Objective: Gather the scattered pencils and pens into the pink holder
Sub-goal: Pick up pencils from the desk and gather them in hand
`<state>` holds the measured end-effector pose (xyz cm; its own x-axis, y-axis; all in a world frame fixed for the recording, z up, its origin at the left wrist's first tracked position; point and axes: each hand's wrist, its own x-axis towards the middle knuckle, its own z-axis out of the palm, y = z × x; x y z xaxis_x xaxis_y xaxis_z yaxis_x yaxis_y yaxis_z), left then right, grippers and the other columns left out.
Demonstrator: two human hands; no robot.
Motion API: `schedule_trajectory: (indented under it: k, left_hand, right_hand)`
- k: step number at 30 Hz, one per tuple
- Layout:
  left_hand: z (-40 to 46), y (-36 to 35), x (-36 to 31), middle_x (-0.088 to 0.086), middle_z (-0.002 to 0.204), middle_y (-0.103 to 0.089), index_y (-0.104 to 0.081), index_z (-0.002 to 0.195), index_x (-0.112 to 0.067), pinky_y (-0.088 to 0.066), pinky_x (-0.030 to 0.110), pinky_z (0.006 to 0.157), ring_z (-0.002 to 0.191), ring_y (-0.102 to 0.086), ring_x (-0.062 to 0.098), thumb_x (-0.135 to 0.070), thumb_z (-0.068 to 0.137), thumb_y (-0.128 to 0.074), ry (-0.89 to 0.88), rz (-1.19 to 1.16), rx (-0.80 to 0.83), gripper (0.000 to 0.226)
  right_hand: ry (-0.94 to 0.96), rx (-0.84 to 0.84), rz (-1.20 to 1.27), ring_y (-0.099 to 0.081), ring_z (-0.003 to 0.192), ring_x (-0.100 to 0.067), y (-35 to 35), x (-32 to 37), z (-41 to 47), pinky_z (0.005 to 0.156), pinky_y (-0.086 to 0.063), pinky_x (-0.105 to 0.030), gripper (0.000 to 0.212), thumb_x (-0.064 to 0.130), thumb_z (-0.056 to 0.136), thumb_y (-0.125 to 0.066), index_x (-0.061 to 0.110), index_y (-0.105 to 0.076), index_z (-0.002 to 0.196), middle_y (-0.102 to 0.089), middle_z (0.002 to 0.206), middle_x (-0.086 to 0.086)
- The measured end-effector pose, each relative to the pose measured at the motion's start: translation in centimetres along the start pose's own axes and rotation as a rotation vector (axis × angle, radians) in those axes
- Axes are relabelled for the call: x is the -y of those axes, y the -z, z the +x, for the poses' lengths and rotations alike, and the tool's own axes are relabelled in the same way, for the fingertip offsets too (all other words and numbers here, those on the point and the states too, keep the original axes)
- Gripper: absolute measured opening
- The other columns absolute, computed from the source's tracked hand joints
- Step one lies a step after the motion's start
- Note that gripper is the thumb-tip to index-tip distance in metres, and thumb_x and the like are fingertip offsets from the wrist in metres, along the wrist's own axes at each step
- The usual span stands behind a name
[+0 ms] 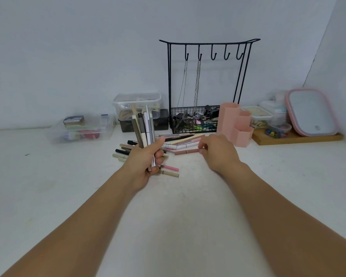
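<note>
Head view: left hand (146, 156) clamped on upright bundle of beige, grey and white pens (143, 126). Right hand (218, 150), fingers pinched, touches dusty-pink pen (186, 151) lying crosswise, leftward of fingertips. Pink hexagonal plastic holder (235, 124) just beyond, nearer right hand.

White table (188, 226), surface lightly marked. Directly on it: loose pens and pencils (180, 143) at centre; pink holder (235, 124) just right of them; black wire rack (194, 120) behind; clear tub (80, 129) at left; wooden board (300, 137) at right.
</note>
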<state>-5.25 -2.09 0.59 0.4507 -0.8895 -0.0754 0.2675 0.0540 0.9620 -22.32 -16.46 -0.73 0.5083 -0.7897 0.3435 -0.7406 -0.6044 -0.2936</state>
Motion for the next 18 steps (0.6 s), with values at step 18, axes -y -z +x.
schedule_trajectory:
  k: [18]
  left_hand:
    - [-0.6,-0.9,0.1,0.000,0.061,-0.045,-0.072,0.101,-0.007,-0.025,0.018,0.036,0.049,-0.036,0.009,-0.042,0.083,-0.077,-0.093,-0.045,0.038,0.040]
  right_hand:
    - [0.069,0.267,1.042,-0.061,0.065,-0.007,3.1,7.2,-2.7,0.060,-0.047,-0.020,0.010,0.014,0.098,-0.061,0.015,-0.069,0.092,-0.069,0.071,0.005]
